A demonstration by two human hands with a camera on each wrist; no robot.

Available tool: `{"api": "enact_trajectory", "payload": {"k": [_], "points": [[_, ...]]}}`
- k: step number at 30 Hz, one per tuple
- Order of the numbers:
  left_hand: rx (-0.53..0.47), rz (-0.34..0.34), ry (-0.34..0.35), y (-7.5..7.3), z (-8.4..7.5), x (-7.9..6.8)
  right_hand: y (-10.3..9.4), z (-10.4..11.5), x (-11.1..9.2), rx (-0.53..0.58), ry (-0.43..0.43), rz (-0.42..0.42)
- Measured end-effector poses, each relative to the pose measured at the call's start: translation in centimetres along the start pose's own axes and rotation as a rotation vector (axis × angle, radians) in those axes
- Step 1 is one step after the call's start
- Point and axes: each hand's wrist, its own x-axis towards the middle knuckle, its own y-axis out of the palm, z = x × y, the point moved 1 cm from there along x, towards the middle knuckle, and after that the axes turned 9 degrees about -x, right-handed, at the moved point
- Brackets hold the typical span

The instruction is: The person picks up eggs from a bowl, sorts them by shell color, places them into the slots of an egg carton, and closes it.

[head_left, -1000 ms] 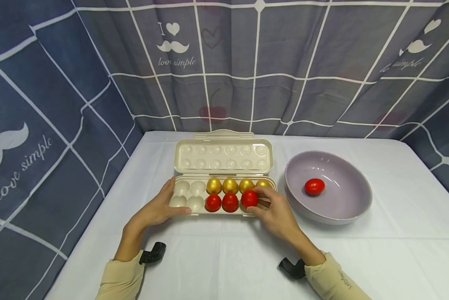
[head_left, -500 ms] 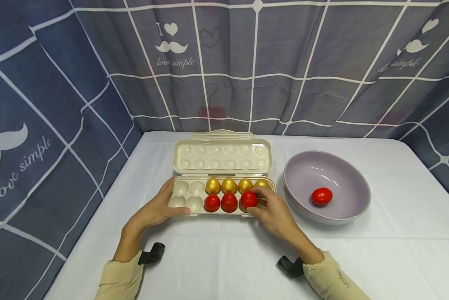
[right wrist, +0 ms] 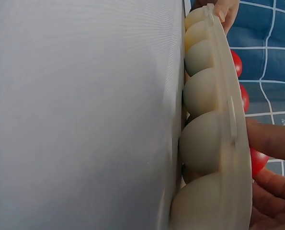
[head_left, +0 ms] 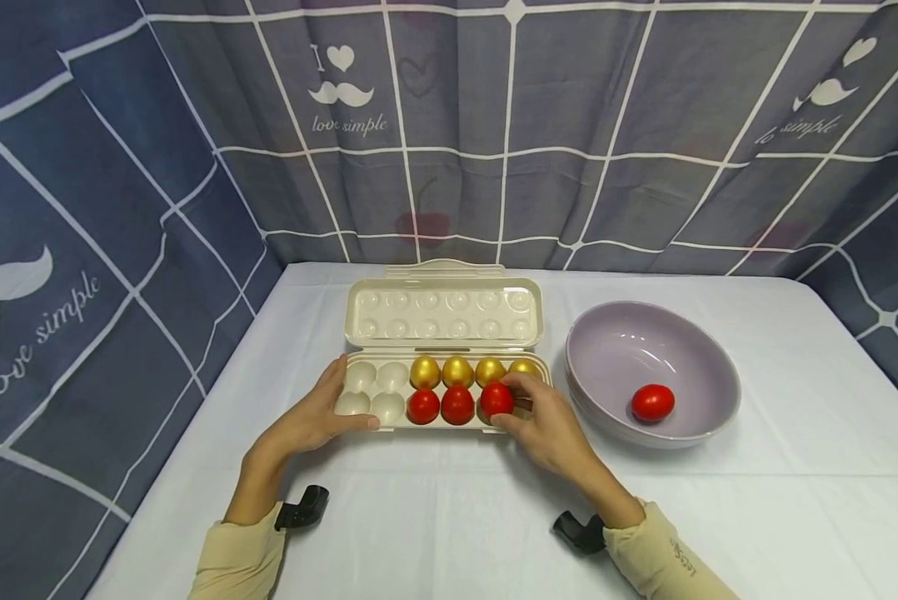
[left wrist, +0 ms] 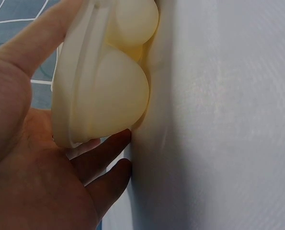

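A cream egg carton [head_left: 443, 312] lies open on the white table, its lid folded back. My left hand [head_left: 306, 421] holds its left end, thumb along the front edge; the left wrist view shows the fingers around that end. With thumb and fingers, my right hand [head_left: 550, 425] pinches a red egg [head_left: 497, 399] at a front-row cup. To its left sit two more red eggs [head_left: 458, 406]. Several golden eggs [head_left: 457, 372] stand in the back row, the rightmost partly hidden by my right hand. The carton's left cups [head_left: 392, 377] are bare.
Right of the carton stands a round lilac bowl [head_left: 606, 346] with one red egg [head_left: 653, 403] lying inside. A grey-blue checked curtain [head_left: 449, 125] hangs behind the table, and another stretch covers the left side.
The red egg in the bowl has rolled towards the front right of the bowl. Both hands stay in nearly the same place, the right one still pinching its red egg.
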Motion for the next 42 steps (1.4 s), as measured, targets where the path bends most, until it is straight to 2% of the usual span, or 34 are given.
{"api": "enact_trajectory", "payload": {"k": [9, 15, 27, 31, 36, 42], "points": [[-0.008, -0.001, -0.004, 0.01, -0.09, -0.05, 0.03, 0.36, -0.06, -0.064, 0.024, -0.006], [-0.010, -0.002, -0.012, 0.04, -0.03, -0.10, 0.06, 0.32, -0.11, -0.103, -0.007, -0.021], [-0.007, -0.002, 0.015, 0.01, 0.08, -0.03, -0.02, 0.20, -0.15, -0.122, -0.008, -0.030], [-0.013, 0.001, 0.027, 0.08, 0.29, 0.09, -0.01, 0.09, -0.32, -0.090, -0.007, -0.037], [-0.014, 0.004, 0.000, 0.19, 0.35, 0.11, 0.01, 0.00, -0.54, -0.041, -0.002, -0.037], [-0.015, -0.007, -0.002, 0.03, 0.22, 0.02, -0.06, 0.03, -0.43, 0.028, -0.016, -0.013]]}}
